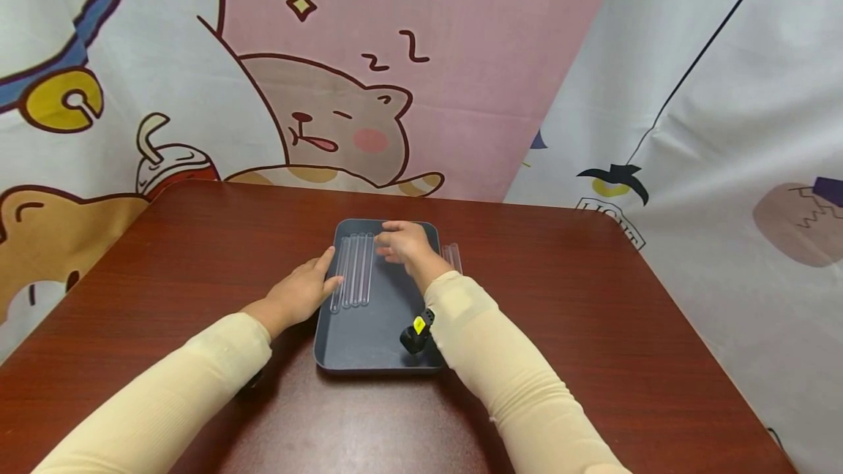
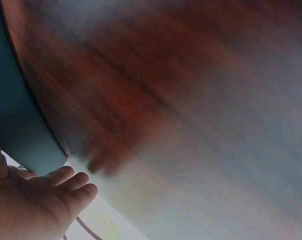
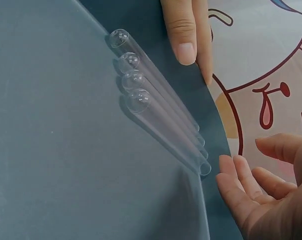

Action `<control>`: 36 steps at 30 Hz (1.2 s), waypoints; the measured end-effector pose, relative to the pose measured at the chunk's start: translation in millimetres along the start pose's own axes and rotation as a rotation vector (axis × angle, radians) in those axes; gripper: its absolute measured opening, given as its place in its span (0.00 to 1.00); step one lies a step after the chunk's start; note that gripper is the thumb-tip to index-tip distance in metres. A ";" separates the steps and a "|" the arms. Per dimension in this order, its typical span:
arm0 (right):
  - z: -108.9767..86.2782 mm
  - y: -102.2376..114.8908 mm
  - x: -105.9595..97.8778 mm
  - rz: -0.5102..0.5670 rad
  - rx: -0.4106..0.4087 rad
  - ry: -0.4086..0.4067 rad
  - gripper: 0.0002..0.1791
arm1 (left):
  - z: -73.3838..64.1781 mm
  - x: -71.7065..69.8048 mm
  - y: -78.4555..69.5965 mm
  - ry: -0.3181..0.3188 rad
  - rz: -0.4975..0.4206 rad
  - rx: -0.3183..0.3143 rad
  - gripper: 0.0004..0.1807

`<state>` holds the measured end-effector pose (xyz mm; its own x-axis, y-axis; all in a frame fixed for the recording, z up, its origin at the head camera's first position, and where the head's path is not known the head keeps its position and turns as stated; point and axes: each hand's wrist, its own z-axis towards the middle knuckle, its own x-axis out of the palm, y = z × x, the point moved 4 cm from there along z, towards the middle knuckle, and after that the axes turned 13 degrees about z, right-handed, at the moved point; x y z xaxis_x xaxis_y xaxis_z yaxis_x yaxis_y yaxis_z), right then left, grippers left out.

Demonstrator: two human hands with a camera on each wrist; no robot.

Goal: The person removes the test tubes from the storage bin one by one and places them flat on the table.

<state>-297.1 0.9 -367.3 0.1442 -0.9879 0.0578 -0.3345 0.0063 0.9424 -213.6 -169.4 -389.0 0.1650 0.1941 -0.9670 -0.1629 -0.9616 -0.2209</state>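
Observation:
Several clear test tubes [image 1: 354,269] lie side by side along the left part of a dark grey tray [image 1: 369,353]. In the right wrist view, the rounded ends of these test tubes [image 3: 139,101] face the camera. My left hand [image 1: 299,291] is at the tray's left rim, its fingers extended and thumb over the edge. The left wrist view shows its fingers [image 2: 73,182] beside the tray's outer wall. Over the far part of the tray hovers my right hand [image 1: 405,243], near the tubes' far ends, with thumb and fingers apart and nothing between them.
More clear tubes [image 1: 451,254] lie on the brown table [image 1: 560,298] just past the tray's right side, partly hidden by my right wrist. A cartoon-printed cloth [image 1: 500,57] hangs behind the table. A small black device [image 1: 416,335] is strapped at my right wrist.

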 end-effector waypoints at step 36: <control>3.9 -23.3 6.5 -0.110 0.055 0.022 0.27 | 0.1 0.1 -0.9 0.005 -0.006 -0.005 0.37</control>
<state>-292.0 -6.2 -390.2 0.2034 -0.9784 -0.0369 -0.3665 -0.1110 0.9238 -213.5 -168.5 -388.9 0.1704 0.1990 -0.9651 -0.1567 -0.9615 -0.2259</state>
